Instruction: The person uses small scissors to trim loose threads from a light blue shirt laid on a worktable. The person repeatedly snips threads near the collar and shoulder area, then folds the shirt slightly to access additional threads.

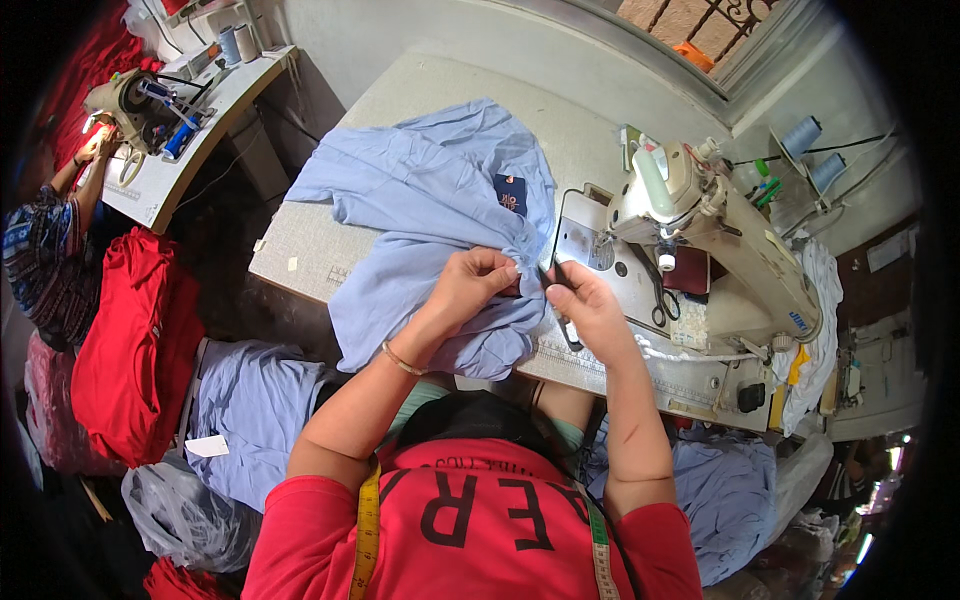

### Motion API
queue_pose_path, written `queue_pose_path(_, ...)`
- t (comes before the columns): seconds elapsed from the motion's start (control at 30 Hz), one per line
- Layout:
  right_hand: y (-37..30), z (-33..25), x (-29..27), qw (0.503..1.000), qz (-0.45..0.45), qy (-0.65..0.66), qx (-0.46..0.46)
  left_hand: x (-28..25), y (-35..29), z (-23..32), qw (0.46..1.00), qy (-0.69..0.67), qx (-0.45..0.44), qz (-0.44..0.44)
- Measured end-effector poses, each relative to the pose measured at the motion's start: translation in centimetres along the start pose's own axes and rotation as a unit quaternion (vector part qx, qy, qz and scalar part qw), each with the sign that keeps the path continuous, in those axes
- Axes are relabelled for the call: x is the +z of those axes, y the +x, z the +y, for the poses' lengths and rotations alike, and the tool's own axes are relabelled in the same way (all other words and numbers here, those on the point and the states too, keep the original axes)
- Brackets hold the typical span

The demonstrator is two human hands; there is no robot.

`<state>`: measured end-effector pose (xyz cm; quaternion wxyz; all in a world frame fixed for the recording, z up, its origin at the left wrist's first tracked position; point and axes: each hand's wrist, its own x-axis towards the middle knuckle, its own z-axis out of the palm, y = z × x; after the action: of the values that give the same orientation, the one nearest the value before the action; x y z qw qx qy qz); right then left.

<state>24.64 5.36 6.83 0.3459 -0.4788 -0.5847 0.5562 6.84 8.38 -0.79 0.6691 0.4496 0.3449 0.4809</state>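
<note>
A light blue garment (400,200) lies bunched over the left part of the sewing table, with a dark blue label (510,193) on it. My left hand (475,285) is closed, pinching a gathered fold of this cloth between thumb and fingers. Close beside it, my right hand (590,305) is closed round small dark thread snips (572,337), whose tip points at the pinched fold. Their exact shape is partly hidden by my fingers. To the right of both hands stands a cream sewing machine (690,200). Black-handled scissors (660,300) lie by its base.
Blue thread spools (802,135) stand behind the machine. At the far left, another person's hands (98,145) work at a second sewing machine (135,105). Red folded cloth (135,340) and light blue cloth (250,410) are piled on my left; more blue cloth (720,490) lies at lower right.
</note>
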Motion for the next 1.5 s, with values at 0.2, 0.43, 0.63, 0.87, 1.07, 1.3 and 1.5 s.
queue_pose_path(0.2,-0.3,0.6,2.2,0.879,0.111,-0.437,-0.156,0.4,-0.2,-0.5,0.994,0.088,0.045,0.037)
queue_pose_path(0.43,-0.3,0.9,2.1,0.84,0.112,-0.504,-0.167,0.6,-0.3,-0.6,0.982,0.163,0.076,0.061)
queue_pose_path(0.63,-0.3,0.9,2.2,0.837,0.12,-0.507,-0.17,0.8,-0.5,-0.1,0.975,0.193,0.088,0.068)
queue_pose_path(0.87,-0.2,1.5,2.0,0.81,0.13,-0.533,-0.209,0.9,-0.5,-0.4,0.966,0.22,0.105,0.084)
queue_pose_path(1.07,0.4,2.0,1.5,0.78,0.131,-0.546,-0.274,0.6,-0.4,-0.8,0.967,0.225,0.094,0.077)
queue_pose_path(1.3,1.4,4.4,0.2,0.985,0.037,-0.162,-0.051,0.7,-0.5,-0.4,0.951,0.265,0.137,0.075)
queue_pose_path(1.5,1.7,4.9,0.3,0.997,0.023,-0.074,-0.018,0.9,-0.6,-0.1,0.948,0.271,0.15,0.071)
